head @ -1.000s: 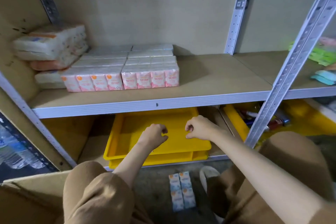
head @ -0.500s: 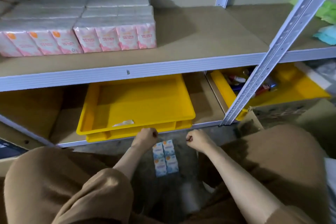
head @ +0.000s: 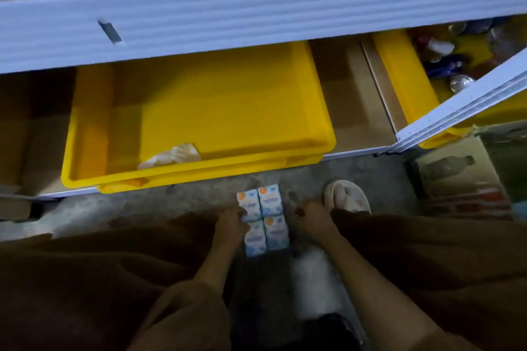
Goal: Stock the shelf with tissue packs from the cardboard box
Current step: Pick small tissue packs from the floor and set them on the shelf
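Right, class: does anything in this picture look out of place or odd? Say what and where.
Two things. A crumpled scrap lies loose in the front of the yellow tray, like litter. And the blue tissue packs lie on the bare floor between the hands, left and right, not on the shelf.

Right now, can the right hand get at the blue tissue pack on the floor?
Probably yes. The right hand hangs just beside the blue tissue pack on the floor, and nothing lies between them. The left hand is already at the pack's other side.
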A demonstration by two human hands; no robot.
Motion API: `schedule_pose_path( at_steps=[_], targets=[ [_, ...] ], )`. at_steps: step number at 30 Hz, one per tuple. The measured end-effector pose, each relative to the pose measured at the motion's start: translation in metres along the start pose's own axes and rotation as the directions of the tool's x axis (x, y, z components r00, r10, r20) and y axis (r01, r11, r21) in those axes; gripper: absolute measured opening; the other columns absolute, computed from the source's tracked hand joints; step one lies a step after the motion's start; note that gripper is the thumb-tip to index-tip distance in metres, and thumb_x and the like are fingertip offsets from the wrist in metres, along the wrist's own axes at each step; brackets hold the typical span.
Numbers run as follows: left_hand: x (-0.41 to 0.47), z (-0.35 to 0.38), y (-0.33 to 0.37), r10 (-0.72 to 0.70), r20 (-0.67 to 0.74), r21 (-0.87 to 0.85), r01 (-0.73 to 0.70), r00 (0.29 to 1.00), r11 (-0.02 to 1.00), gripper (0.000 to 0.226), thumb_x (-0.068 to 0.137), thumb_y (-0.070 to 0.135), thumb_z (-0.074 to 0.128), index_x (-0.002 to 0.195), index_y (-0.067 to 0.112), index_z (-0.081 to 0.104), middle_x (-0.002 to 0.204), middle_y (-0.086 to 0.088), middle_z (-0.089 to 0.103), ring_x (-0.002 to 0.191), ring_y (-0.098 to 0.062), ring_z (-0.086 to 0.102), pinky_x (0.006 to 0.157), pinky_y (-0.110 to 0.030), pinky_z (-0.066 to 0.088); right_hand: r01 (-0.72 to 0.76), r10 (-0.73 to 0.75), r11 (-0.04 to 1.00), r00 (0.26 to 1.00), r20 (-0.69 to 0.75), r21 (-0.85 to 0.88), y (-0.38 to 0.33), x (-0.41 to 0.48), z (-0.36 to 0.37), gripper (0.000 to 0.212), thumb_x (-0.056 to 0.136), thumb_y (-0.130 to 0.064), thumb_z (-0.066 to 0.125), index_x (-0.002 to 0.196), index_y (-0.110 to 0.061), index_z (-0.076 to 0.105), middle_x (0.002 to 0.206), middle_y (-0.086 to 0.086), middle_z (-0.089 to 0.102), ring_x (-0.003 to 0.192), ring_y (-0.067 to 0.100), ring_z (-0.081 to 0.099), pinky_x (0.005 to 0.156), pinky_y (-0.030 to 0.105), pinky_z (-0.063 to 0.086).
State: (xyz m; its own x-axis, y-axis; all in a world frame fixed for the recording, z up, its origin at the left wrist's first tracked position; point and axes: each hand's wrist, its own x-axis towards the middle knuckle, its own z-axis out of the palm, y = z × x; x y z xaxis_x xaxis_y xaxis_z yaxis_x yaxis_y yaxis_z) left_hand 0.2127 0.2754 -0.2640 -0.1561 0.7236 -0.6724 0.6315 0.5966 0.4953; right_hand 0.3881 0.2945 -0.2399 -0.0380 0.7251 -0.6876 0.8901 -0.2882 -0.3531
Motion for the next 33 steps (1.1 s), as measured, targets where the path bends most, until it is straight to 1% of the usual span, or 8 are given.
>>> schedule_pose_path(
  at_steps=[4,7,14,17,22,24,27,33],
  targets=[
    [0.017,0.016,-0.011,-0.162,-0.097,-0.176,0.144,0.982,0.974,0.026,0.079,-0.001,0.064,0.105,-0.003,0.064,0.110,-0.022,0.068,0.106,-0.031,0.062,0.077,-0.029,0.044,-0.034,0.032,0.996,0.999,0.027,0.085,-0.002,0.030,0.026,0.028,0.088,-0.014,0.054,0.108,0.005,0.059,0.118,0.024,0.063,0.110,0.033,0.059,0.088,0.034,0.044],
    [0.026,0.025,-0.010,-0.248,-0.143,-0.287,0.200,0.958,0.937,0.027,0.081,-0.003,0.063,0.108,-0.009,0.062,0.113,-0.026,0.066,0.109,-0.034,0.061,0.077,-0.024,0.037,-0.049,0.049,0.972,0.999,0.008,0.228,-0.004,0.045,0.041,0.030,0.089,-0.011,0.053,0.115,0.004,0.056,0.121,0.023,0.061,0.113,0.032,0.057,0.092,0.033,0.043],
    [0.038,0.042,0.001,-0.343,-0.161,-0.386,0.261,0.925,0.885,0.034,0.082,-0.005,0.063,0.115,-0.011,0.055,0.121,-0.030,0.060,0.113,-0.039,0.058,0.092,-0.043,0.047,-0.170,0.252,0.798,0.966,-0.064,0.578,-0.008,0.061,0.062,0.029,0.087,-0.004,0.057,0.114,0.006,0.057,0.120,0.024,0.062,0.110,0.034,0.060,0.087,0.034,0.048],
    [0.038,0.040,-0.001,-0.374,-0.151,-0.403,0.289,0.915,0.868,0.035,0.081,-0.007,0.063,0.115,-0.013,0.056,0.122,-0.030,0.060,0.112,-0.040,0.058,0.089,-0.044,0.048,-0.202,0.331,0.721,0.941,-0.073,0.663,-0.011,0.061,0.067,0.028,0.085,0.003,0.058,0.111,0.009,0.059,0.118,0.026,0.063,0.110,0.035,0.061,0.090,0.038,0.049],
    [0.025,0.032,0.003,-0.327,-0.130,-0.357,0.263,0.936,0.896,0.035,0.082,-0.006,0.062,0.116,-0.011,0.056,0.122,-0.027,0.061,0.112,-0.039,0.058,0.074,-0.030,0.044,-0.174,0.354,0.678,0.929,-0.110,0.714,-0.004,0.046,0.064,0.030,0.080,0.007,0.061,0.110,0.008,0.062,0.115,0.025,0.065,0.105,0.034,0.063,0.086,0.034,0.050],
    [0.019,0.030,0.011,-0.288,-0.130,-0.326,0.234,0.949,0.916,0.034,0.082,-0.004,0.064,0.115,-0.011,0.057,0.121,-0.027,0.062,0.112,-0.038,0.059,0.081,-0.036,0.047,-0.163,0.378,0.649,0.917,-0.129,0.743,-0.001,0.035,0.059,0.032,0.079,0.007,0.062,0.111,0.008,0.062,0.115,0.026,0.065,0.105,0.035,0.064,0.087,0.037,0.051],
    [0.006,0.023,0.025,-0.211,-0.133,-0.269,0.170,0.968,0.948,0.033,0.080,0.001,0.068,0.110,-0.008,0.061,0.117,-0.026,0.065,0.110,-0.035,0.060,0.091,-0.039,0.048,-0.156,0.409,0.648,0.897,-0.168,0.745,0.002,0.016,0.042,0.033,0.079,0.003,0.065,0.112,0.006,0.063,0.115,0.024,0.066,0.105,0.033,0.064,0.085,0.033,0.050],
    [-0.032,-0.002,0.063,-0.060,-0.049,-0.209,0.048,0.997,0.977,0.032,0.081,0.006,0.068,0.112,-0.001,0.061,0.119,-0.020,0.065,0.111,-0.032,0.060,0.095,-0.037,0.047,-0.116,0.391,0.747,0.874,-0.291,0.655,0.003,-0.035,-0.002,0.032,0.079,-0.006,0.068,0.110,0.000,0.065,0.115,0.021,0.067,0.106,0.033,0.063,0.090,0.038,0.049]
  ],
)
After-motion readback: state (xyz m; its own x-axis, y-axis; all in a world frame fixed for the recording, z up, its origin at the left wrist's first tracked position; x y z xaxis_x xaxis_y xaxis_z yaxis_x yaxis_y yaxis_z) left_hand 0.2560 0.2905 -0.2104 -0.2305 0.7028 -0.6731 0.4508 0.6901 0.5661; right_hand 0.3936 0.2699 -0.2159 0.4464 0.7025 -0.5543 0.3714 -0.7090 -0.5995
